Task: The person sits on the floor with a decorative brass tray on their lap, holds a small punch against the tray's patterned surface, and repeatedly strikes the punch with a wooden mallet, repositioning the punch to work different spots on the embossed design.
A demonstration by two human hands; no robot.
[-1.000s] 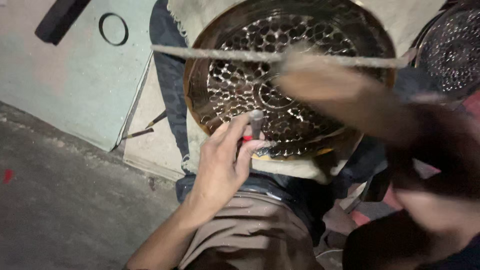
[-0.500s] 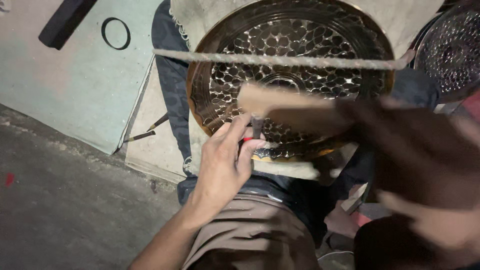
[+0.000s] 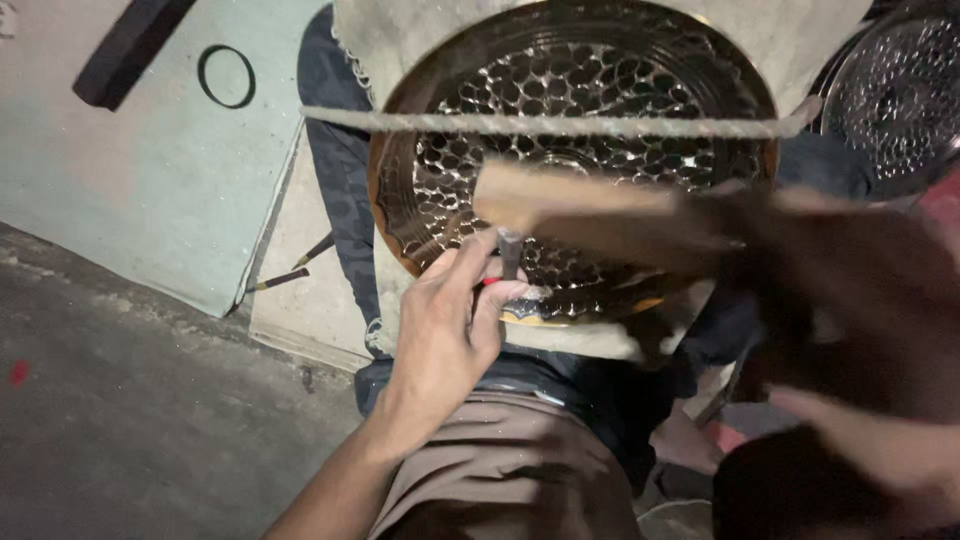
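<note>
While gripping steel punch (image 3: 509, 256), dimpled brass dish (image 3: 640, 90)

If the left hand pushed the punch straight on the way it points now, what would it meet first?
Most likely the hammered brass dish. The left hand holds the punch with its tip at the dish's near rim, though depth is hard to judge. The blurred mallet is over it.

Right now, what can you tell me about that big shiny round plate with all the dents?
The round plate looks like brass or copper, shiny and golden-brown, covered in small hammered dimples inside ringed grooves. It lies tilted on pale cloth over the person's lap. A cord runs across it. The left hand holds a metal punch upright on its lower part.
</note>
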